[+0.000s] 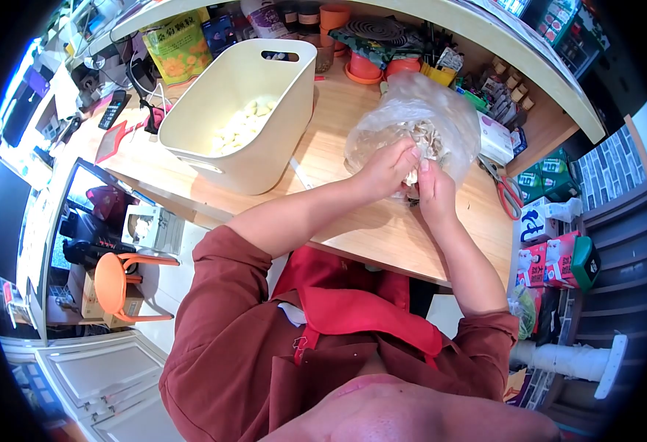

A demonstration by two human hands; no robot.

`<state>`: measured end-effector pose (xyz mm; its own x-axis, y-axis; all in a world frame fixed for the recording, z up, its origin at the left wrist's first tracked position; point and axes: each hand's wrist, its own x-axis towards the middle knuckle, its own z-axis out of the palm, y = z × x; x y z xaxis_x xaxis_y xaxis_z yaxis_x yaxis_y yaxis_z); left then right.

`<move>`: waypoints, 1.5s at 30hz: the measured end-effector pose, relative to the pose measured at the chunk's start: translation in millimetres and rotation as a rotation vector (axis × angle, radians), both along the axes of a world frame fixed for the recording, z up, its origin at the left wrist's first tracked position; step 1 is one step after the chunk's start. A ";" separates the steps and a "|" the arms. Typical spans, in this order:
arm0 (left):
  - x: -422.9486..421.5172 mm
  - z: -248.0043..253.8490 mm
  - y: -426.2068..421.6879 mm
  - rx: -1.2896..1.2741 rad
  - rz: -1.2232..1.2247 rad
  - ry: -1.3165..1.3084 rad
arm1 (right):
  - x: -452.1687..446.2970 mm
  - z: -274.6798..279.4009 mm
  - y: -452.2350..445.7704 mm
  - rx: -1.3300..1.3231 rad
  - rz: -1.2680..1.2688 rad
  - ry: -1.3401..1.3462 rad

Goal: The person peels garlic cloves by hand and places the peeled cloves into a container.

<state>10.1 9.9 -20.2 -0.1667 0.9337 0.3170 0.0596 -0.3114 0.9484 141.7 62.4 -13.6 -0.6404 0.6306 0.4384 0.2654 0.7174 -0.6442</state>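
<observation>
Over a clear plastic bag with papery garlic skins in it, my two hands work close together. My left hand has its fingers pinched and the thumb toward the right. Beside it, my right hand is closed too, thumb pointing up. A small pale garlic clove shows between the fingertips of both hands, partly hidden by them. To the left stands a cream plastic bin with an oval handle hole, and peeled garlic cloves lie on its bottom.
Red-handled scissors lie right of the bag on the wooden table. Orange pots, a yellow-green pouch and a shelf line the back. A remote rests far left; an orange stool stands below.
</observation>
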 end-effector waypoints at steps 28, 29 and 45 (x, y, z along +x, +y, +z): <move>-16.6 4.9 -8.3 0.066 -0.096 0.909 | 7.3 11.0 16.1 -0.092 0.106 0.145; -16.5 6.8 -9.6 0.043 -0.106 0.888 | 7.2 9.9 15.7 -0.123 0.112 0.157; -23.6 8.3 0.5 -0.112 -0.059 0.035 | 5.5 -0.3 17.3 -0.478 0.124 0.332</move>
<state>-13.6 10.4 -12.0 -0.1015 0.9715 0.2144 0.0781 -0.2071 0.9752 147.2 79.7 -13.9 -0.5987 0.7369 0.3139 -0.0728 0.3402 -0.9375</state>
